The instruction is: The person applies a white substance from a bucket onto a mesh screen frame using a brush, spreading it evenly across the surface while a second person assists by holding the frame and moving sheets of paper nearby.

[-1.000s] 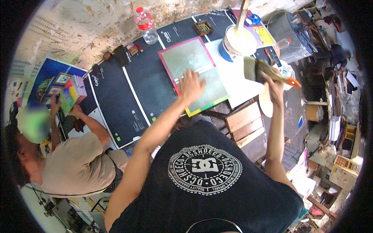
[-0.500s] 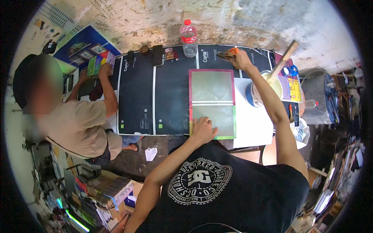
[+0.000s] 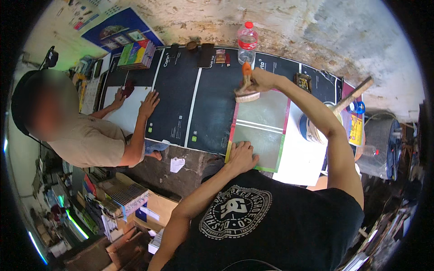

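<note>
My right hand (image 3: pixel 262 80) grips a wide paintbrush (image 3: pixel 247 90) with an orange handle. Its bristles press on the far left corner of a grey sheet (image 3: pixel 260 128) with red and green edges. My left hand (image 3: pixel 242 156) lies flat on the near left corner of that sheet, fingers spread. The sheet rests on black boards (image 3: pixel 208 113) laid over a workbench. A white bucket (image 3: pixel 316 128) with a wooden stick (image 3: pixel 352 95) in it stands just right of the sheet, under my right forearm.
A co-worker (image 3: pixel 86 135) at the left presses both hands on a white sheet (image 3: pixel 129 110). A plastic bottle (image 3: pixel 247 43) stands at the back by the wall. Stacked booklets (image 3: pixel 135 54), cardboard boxes (image 3: pixel 149 212) and clutter surround the bench.
My right hand has brought the brush from the far right of the bench onto the sheet's far left corner. My left hand stays on the near edge. The view has shifted.
</note>
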Motion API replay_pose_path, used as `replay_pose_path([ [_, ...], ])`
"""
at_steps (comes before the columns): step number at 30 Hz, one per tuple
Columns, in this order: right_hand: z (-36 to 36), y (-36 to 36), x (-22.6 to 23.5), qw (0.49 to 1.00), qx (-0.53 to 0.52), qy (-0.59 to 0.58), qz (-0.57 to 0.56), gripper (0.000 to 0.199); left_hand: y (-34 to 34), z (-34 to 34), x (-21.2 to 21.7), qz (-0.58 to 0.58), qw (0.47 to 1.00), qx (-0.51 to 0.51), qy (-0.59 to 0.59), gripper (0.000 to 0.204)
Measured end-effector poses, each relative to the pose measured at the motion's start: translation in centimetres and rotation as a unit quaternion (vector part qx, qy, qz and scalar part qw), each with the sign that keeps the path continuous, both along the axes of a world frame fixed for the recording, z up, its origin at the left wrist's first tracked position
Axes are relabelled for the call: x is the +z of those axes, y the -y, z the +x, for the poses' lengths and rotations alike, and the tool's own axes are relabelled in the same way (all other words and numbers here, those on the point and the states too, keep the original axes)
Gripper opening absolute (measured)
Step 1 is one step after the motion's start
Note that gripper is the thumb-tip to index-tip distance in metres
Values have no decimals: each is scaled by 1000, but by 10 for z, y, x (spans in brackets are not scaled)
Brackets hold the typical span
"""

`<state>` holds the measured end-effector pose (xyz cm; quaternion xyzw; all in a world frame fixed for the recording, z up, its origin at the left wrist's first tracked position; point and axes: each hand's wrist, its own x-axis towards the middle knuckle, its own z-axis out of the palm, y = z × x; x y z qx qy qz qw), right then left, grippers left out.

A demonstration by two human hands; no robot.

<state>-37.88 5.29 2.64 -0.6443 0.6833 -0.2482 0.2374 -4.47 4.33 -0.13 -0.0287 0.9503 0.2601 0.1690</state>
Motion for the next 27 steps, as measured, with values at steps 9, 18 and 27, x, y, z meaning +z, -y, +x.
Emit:
replay_pose_path([
  [9, -8, 22, -3, 997, 17, 12, -69, 17, 1, 11, -8, 17, 999, 22, -34, 47],
  [18, 16, 22, 4, 995, -20, -66, -72, 28, 2, 15, -7, 20, 998, 31, -48, 50],
  [27, -3, -20, -7, 959, -175, -145, -168, 29, -1, 7, -13, 0, 1000, -11, -15, 52],
])
